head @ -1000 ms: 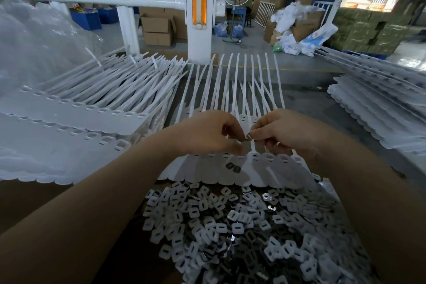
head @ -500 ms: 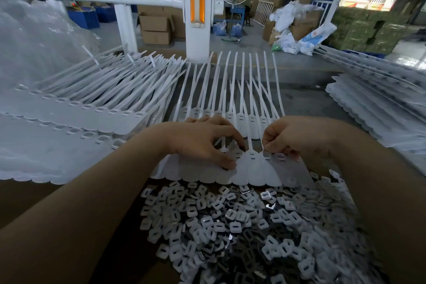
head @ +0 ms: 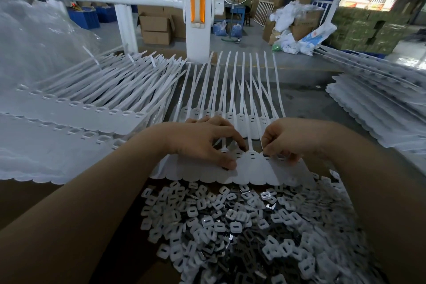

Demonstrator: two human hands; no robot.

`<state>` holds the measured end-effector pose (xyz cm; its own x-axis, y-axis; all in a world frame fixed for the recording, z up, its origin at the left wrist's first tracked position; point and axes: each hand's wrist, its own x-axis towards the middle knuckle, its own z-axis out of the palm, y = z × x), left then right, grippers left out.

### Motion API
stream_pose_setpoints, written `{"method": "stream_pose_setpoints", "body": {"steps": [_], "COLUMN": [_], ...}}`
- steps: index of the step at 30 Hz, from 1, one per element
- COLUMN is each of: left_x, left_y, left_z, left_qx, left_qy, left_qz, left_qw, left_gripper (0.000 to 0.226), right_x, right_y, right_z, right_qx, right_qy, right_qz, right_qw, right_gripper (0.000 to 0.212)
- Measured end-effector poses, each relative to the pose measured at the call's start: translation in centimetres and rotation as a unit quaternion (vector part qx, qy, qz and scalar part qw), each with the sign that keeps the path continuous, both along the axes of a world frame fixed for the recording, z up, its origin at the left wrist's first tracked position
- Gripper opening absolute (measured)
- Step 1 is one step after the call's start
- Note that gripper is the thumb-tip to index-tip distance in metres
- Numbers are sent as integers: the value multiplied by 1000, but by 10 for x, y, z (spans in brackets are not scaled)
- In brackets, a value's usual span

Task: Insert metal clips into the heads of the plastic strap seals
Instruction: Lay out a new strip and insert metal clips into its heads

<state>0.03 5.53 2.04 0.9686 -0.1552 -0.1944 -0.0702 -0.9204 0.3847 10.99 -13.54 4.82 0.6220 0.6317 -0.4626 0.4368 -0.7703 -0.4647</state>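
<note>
A joined row of white plastic strap seals (head: pixel 252 169) lies flat in front of me, heads near my fingers and straps running away. My left hand (head: pixel 202 138) presses on the row with thumb and fingertips, just left of one seal head (head: pixel 251 156). My right hand (head: pixel 290 138) has its fingers curled and pinches a small dark metal clip (head: pixel 267 156) at the neighbouring head. Its fingers hide most of the clip. Nearest to me lies a heap of loose metal clips (head: pixel 242 226) mixed with small white slotted pieces.
A tall stack of strap seals (head: pixel 69 111) fills the left, with a clear plastic bag (head: pixel 34 41) behind it. Another stack (head: pixel 380 111) lies at the right. Beyond the bench stand a white post (head: pixel 198 18) and rail, cardboard boxes and floor.
Both hands came down from pinching a clip together above the seals. The left now presses on the row, and the right has shifted right to a seal head.
</note>
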Motion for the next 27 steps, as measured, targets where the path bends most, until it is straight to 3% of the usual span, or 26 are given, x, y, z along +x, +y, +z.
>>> {"method": "stream_pose_setpoints", "body": {"steps": [3,8,13,18,27], "left_x": [-1,1,0,-2,0], "left_y": [1,-1,-3,-21,-92], "left_z": [0,3,10,19,-7], "left_qx": [-3,3,-94,-158,-95], "left_qy": [11,8,-83,-115,-202], "left_qz": [-4,1,43,16,-85], "left_qw": [1000,1000,991,981,971], "left_gripper": [43,40,20,11,25], "right_x": [1,4,6,11,16], "right_y": [1,3,3,4,1], "right_z": [-3,-10,-13,-17,-19], "right_qx": [35,78,89,95,97], "right_qy": [26,-5,-10,-6,-25], "right_qz": [-45,-88,-104,-121,-91], "right_qw": [998,993,991,988,991], "right_gripper": [20,26,23,17,19]}}
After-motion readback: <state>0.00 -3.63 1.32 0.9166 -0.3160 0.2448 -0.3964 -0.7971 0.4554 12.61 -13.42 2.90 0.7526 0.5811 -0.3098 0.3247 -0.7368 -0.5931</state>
